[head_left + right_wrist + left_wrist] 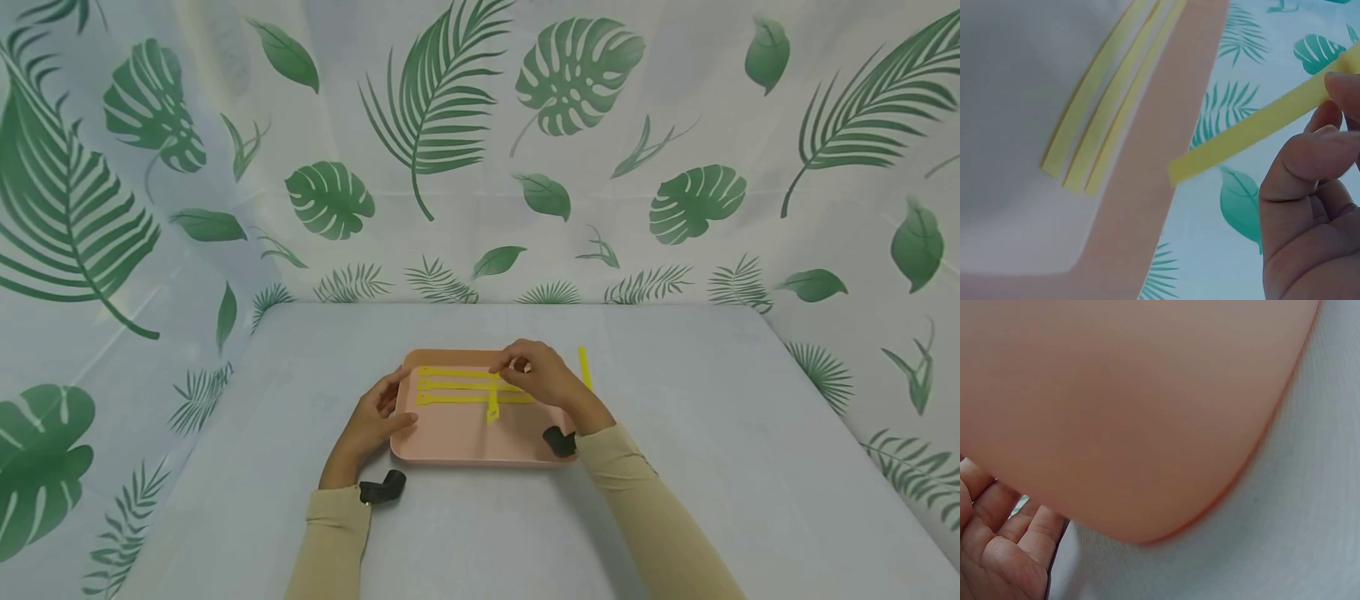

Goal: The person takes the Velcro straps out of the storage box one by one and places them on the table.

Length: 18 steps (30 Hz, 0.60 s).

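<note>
A pink tray (450, 437) rests on the table, and my left hand (372, 417) grips its left rim, thumb over the edge. In the left wrist view, the fingers (1038, 531) curl beside the tray's wall (1135, 456). Over the tray, my right hand (542, 372) pinches a yellow strap (492, 400) between thumb and fingers. That strap hangs with its slotted end down in the head view; its plain end juts past the tray rim in the right wrist view. Several flat yellow straps (450, 399) lie side by side across the tray's far half, their slotted ends leftward.
Another yellow strip (584, 367) lies on the white table (675, 467) just right of the tray, partly behind the right wrist. Black wrist mounts (384, 487) sit at both cuffs. A leaf-printed cloth (465, 167) surrounds the table at the back and sides.
</note>
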Available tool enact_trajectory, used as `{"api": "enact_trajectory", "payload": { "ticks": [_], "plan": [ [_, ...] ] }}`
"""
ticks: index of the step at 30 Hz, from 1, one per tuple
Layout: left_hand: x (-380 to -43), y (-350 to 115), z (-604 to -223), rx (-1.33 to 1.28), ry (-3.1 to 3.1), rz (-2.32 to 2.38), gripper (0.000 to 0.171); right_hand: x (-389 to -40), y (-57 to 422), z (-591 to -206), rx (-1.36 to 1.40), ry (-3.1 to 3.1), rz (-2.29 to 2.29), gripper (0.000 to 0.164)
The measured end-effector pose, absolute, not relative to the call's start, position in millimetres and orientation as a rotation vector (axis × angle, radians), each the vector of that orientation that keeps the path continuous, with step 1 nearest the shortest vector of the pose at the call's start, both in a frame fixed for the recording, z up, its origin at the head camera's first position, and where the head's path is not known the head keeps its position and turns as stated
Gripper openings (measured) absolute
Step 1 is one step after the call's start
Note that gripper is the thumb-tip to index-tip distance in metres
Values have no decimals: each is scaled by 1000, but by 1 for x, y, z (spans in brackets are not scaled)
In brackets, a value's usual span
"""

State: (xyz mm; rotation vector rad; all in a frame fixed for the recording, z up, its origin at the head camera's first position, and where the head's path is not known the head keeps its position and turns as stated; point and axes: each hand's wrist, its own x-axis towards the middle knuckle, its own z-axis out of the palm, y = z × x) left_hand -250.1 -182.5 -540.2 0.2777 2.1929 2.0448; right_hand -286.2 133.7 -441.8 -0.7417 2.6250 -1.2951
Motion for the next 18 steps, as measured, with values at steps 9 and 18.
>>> {"api": "enact_trajectory", "payload": {
  "ticks": [9, 18],
  "plan": [
    [-250, -182, -540, 262, 2199, 2044, 86, -284, 138, -443, -766, 2581, -1459, 16],
    [-250, -181, -540, 251, 2201, 2032, 85, -282, 145, -447, -718, 2481, -1573, 16]
  ]
}}
